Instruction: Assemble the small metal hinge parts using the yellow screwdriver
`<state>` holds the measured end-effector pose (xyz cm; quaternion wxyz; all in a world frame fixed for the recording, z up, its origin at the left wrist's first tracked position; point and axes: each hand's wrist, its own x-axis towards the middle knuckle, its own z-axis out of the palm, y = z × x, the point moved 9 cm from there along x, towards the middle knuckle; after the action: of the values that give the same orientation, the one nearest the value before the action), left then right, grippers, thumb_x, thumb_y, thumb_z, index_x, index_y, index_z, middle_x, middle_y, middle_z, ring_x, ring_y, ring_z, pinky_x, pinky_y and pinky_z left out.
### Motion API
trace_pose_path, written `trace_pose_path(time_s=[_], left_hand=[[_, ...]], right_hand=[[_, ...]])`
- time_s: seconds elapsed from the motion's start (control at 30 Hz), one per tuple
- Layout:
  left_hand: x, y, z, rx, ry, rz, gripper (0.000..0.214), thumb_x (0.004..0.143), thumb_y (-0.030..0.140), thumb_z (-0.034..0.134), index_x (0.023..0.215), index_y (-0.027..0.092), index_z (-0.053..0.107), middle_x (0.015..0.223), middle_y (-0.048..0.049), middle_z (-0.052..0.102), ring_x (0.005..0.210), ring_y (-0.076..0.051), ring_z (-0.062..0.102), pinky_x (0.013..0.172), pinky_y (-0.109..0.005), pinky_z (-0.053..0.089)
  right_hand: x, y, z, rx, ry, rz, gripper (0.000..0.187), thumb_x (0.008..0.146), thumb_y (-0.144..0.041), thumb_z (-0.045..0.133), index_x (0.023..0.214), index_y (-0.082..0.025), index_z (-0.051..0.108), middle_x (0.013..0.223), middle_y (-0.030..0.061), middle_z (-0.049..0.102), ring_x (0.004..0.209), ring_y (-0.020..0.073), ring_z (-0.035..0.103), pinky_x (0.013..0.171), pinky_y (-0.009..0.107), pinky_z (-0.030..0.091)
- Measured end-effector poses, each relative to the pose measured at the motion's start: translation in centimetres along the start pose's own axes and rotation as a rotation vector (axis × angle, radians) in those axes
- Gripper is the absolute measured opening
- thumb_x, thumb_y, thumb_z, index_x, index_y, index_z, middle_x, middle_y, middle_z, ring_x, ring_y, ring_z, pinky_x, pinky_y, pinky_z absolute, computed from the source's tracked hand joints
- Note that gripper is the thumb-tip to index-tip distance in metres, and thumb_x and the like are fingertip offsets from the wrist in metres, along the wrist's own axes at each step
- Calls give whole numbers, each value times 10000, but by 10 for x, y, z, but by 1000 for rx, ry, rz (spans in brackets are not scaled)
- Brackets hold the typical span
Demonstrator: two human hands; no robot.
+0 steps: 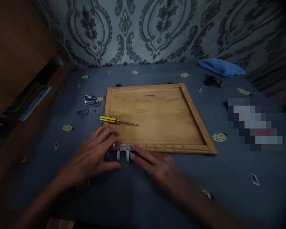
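Note:
A grey metal bracket with two downward prongs (123, 148) lies against the near rail of a wooden framed panel (147, 111). My left hand (92, 152) is curled around the bracket's left side, its fingers over the rail and its thumb below. From the right, my right hand (159, 165) has its index and middle fingertips pressed to the bracket's right edge; its thumb is hidden. Small dark holes run along the rail to the right of the bracket. A yellow-handled screwdriver (109, 119) rests across the panel's left side, its shaft pointing right.
Loose metal hardware (91, 100) and another small metal piece (82, 112) lie left of the panel. A blue cloth (221, 67) and a dark tangled item (212, 81) are at the back right. A wooden cabinet (21, 47) stands left. The patterned blue sheet (145, 194) spreads underneath.

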<state>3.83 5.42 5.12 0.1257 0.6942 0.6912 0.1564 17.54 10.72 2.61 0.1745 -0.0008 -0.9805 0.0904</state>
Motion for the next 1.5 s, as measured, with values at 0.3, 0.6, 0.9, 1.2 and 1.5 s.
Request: trace_pose_path(time_s=[0.3,0.6,0.9,1.2,1.5], left_hand=[[-5,-1,4,-2,-9,0,527,786,354,886,1199,192,601,1366,-121,596,1294,-342,520,1051,-520,520],[-4,0,3,-3,13,-9,380,836,328,837,1121,198,622,1340,-112,611,1268,-331,541,1033,-510,525],[-4,-2,6,-5,19,-33,336,851,345,821,1080,202,622,1331,-103,608,1257,-323,542,1024,-511,523],[-3,-3,6,-18,4,-59,353,856,368,819,1093,207,613,1328,-104,609,1261,-329,537,1037,-528,513],[-2,-3,3,-16,-6,-62,466,801,433,869,1099,200,597,1316,-112,611,1249,-334,542,1045,-527,502]], right_hand=[[-1,0,-3,1,83,-16,479,925,41,441,1260,-177,705,1361,94,721,904,184,786,673,304,640],[-1,0,0,0,76,-11,507,903,50,456,1277,-187,703,1375,91,712,881,174,785,675,292,633],[0,0,-3,-3,100,-12,511,912,64,433,1264,-191,702,1357,81,724,853,166,788,648,288,630],[-2,1,1,19,58,-4,468,930,31,471,1264,-193,711,1360,100,720,968,191,788,713,299,649],[-4,3,4,16,88,-20,510,899,40,472,1277,-203,714,1361,92,719,970,181,790,714,277,641]])
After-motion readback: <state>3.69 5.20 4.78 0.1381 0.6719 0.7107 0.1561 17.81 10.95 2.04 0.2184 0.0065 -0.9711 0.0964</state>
